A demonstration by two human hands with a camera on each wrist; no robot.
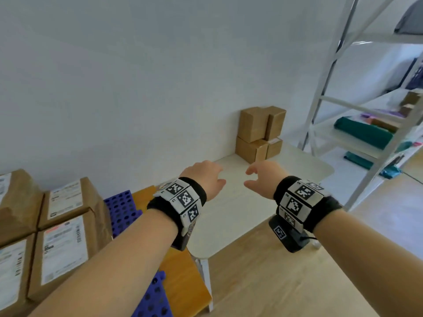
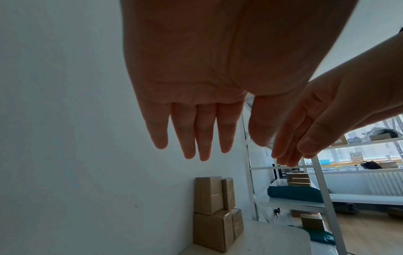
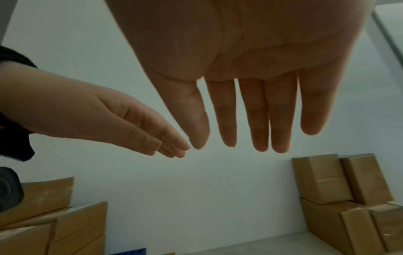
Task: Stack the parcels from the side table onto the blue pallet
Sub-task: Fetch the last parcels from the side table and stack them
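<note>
Several brown cardboard parcels point(image 1: 259, 133) stand stacked two high at the far end of the white side table point(image 1: 304, 161), against the wall. The same stack of parcels point(image 2: 214, 212) shows in the left wrist view and, as parcels point(image 3: 340, 195), in the right wrist view. Both hands hover side by side above the table's middle, short of the stack. My left hand point(image 1: 206, 177) and my right hand point(image 1: 263, 175) are empty, with straight fingers point(image 2: 196, 131) and fingers point(image 3: 257, 113). At lower left the blue pallet point(image 1: 123, 211) carries labelled parcels point(image 1: 61, 236).
A white metal shelf rack point(image 1: 357, 115) stands right of the table, holding teal bags point(image 1: 364, 133) and small boxes. A white wall runs behind the table. Wooden floor point(image 1: 274, 282) lies in front, and a brown board point(image 1: 183, 271) sits between pallet and table.
</note>
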